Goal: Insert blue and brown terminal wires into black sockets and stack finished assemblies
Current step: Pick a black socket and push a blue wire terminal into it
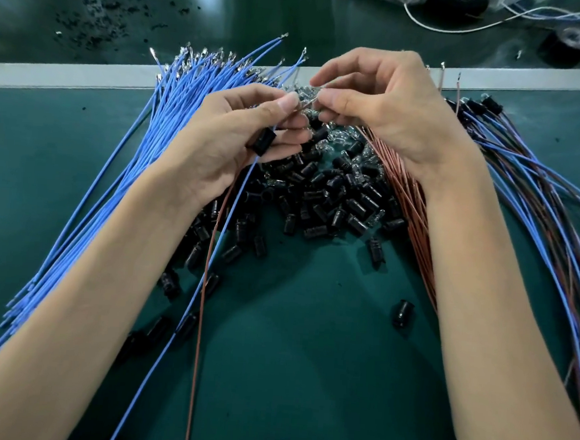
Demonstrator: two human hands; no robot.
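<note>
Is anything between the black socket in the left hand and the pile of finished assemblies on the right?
Yes. The right hand, pinching a wire end, and its forearm lie between the black socket, held by the left hand, and the finished assemblies. The loose brown wires also lie across that path.

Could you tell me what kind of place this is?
Probably a factory assembly bench for wiring work: a large bundle of thin blue terminal wires, a heap of small black plastic sockets, and finished blue-and-brown wire assemblies stacked on a dark green table mat.
</note>
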